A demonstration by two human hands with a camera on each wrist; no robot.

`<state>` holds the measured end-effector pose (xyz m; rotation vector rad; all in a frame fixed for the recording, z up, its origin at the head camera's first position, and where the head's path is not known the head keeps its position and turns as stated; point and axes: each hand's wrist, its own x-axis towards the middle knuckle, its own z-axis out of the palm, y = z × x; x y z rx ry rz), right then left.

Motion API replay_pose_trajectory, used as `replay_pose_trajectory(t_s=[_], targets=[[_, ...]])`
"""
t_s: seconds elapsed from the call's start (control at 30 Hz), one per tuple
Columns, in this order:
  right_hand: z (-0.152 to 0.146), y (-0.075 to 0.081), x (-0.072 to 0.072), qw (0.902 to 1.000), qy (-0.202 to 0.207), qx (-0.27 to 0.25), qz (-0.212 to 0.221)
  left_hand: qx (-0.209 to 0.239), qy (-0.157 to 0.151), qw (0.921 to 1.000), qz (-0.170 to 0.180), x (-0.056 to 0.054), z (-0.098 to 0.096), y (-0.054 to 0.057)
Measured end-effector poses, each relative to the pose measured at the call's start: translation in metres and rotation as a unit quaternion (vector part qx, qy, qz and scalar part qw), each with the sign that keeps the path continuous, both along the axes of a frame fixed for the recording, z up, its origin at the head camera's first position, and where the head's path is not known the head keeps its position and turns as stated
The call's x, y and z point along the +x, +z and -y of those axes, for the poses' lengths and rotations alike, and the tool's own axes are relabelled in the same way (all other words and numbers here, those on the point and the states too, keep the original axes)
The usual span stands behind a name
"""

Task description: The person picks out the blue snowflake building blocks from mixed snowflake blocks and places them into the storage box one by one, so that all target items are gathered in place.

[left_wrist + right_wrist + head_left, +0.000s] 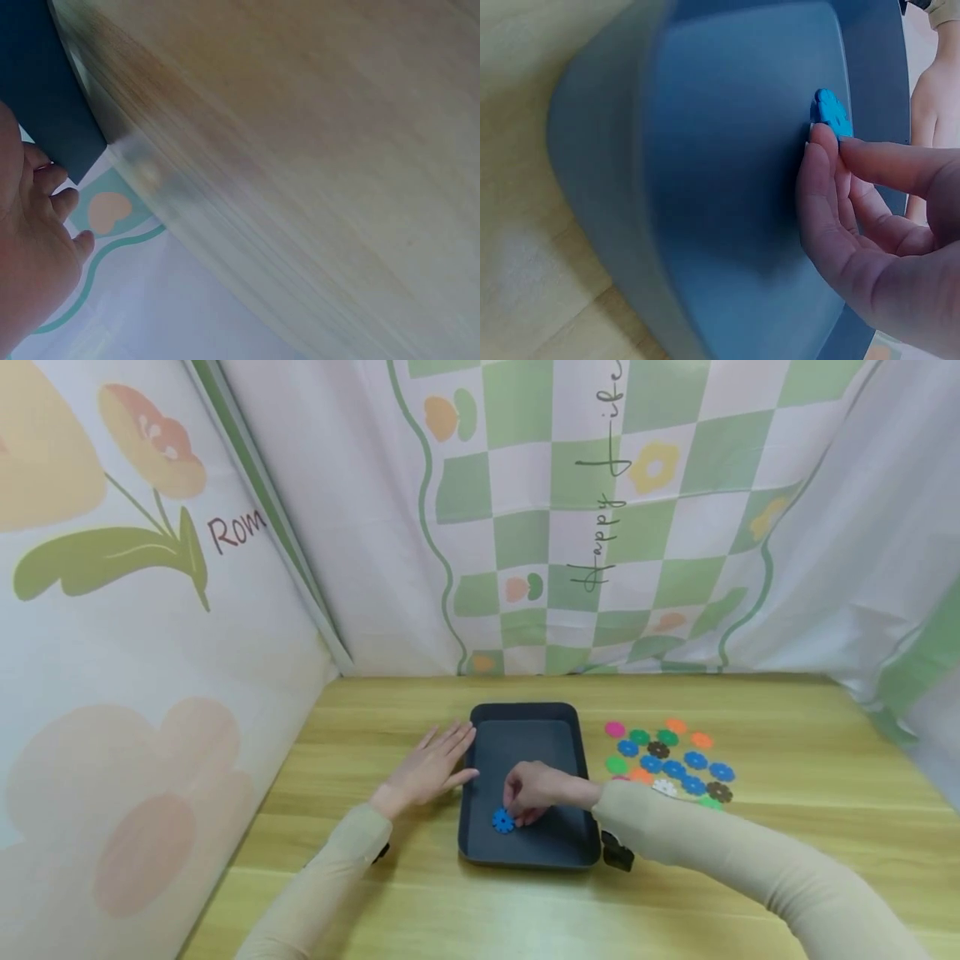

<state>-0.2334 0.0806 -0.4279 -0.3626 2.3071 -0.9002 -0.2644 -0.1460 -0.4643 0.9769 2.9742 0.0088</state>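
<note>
A dark grey rectangular tray (525,747) lies lengthwise on the wooden table. Over its inside, my right hand (534,787) pinches a blue notched plastic disc (503,821) between thumb and fingertips. In the right wrist view the disc (832,112) stands out past the fingertips, close over the tray floor. My left hand (435,764) rests with fingers extended against the tray's left rim. In the left wrist view those fingers (64,202) lie beside the dark tray wall (45,97).
Several notched discs in blue, green, orange, pink, brown and white, such as a blue disc (696,761), lie spread right of the tray, partly behind the right sleeve (690,827). A patterned curtain (570,527) hangs along the table's back edge.
</note>
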Motion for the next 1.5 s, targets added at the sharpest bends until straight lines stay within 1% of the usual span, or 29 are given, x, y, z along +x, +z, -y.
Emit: replay_pose_trajectory(t_s=[0.23, 0.47, 0.63, 0.8, 0.87, 1.0, 1.1, 1.27, 1.4, 1.5], targets=[[0.002, -0.002, 0.004, 0.9996, 0.014, -0.016, -0.017, -0.007, 0.002, 1.0, -0.001, 0.0, 0.0, 0.002], [0.0, -0.002, 0.005, 0.9998, 0.004, -0.016, -0.008, -0.01, 0.003, 0.9999, 0.003, 0.0, -0.001, 0.001], [-0.006, -0.001, 0.002, 0.9994, 0.009, -0.03, -0.013, -0.006, 0.005, 1.0, 0.006, 0.0, -0.001, 0.0], [-0.018, 0.005, 0.001, 0.9983, 0.018, -0.054, -0.011, 0.001, 0.002, 1.0, 0.0, 0.0, -0.001, -0.001], [-0.023, 0.008, 0.001, 0.9981, 0.021, -0.056, -0.015, 0.005, 0.003, 1.0, 0.002, -0.001, -0.001, -0.001], [-0.035, 0.013, 0.0, 0.9978, 0.012, -0.06, -0.027, 0.007, 0.006, 0.9999, 0.009, 0.0, -0.001, -0.001], [-0.048, 0.017, 0.0, 0.9963, 0.002, -0.08, -0.031, 0.004, 0.006, 0.9999, 0.013, 0.0, -0.002, 0.0], [-0.075, 0.027, 0.0, 0.9932, -0.012, -0.113, -0.026, 0.0, 0.005, 0.9999, 0.011, 0.001, -0.001, 0.0], [-0.1, 0.034, 0.001, 0.9927, -0.021, -0.117, -0.022, 0.0, 0.004, 1.0, 0.008, 0.001, -0.001, 0.0], [-0.12, 0.038, 0.003, 0.9926, -0.023, -0.115, -0.032, -0.001, 0.003, 1.0, 0.007, 0.002, -0.001, 0.0]])
